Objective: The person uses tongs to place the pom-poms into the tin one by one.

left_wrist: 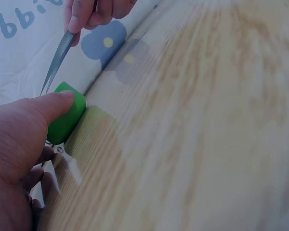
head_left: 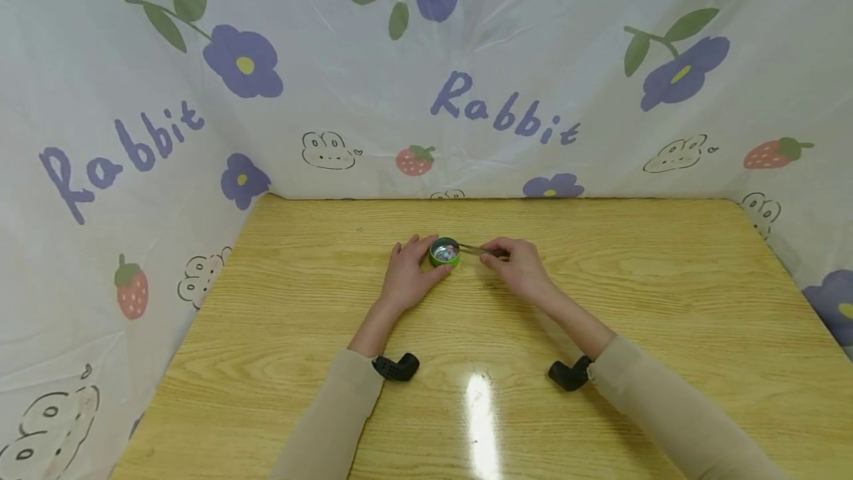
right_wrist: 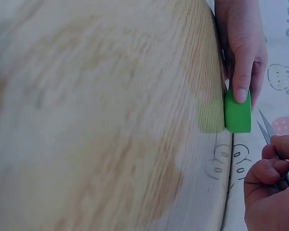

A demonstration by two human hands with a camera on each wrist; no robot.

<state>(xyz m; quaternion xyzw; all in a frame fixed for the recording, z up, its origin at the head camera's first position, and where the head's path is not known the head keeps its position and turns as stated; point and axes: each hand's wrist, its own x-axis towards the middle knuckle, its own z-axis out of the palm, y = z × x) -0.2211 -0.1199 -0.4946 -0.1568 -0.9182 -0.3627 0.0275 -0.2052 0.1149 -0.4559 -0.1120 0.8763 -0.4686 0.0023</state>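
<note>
A small round green tin (head_left: pixel 444 261) with a shiny inside stands upright on the table, small colourful bits lying in it. My left hand (head_left: pixel 408 272) holds the tin from its left side, thumb at the near wall and fingers behind. My right hand (head_left: pixel 522 267) pinches a pair of metal tweezers (head_left: pixel 472 249), tips pointing left at the tin's rim. In the left wrist view the tweezers (left_wrist: pixel 59 58) slant down above the green tin (left_wrist: pixel 67 115), their two tips slightly apart. Whether the tips grip anything is too small to tell.
The wood-grain table (head_left: pixel 300 317) spreads around both hands, with a light glare near its front. A white curtain (head_left: pixel 373 95) printed with flowers, strawberries and rabbits stands behind and beside the table. Black wrist devices (head_left: pixel 397 367) sit at both sleeves.
</note>
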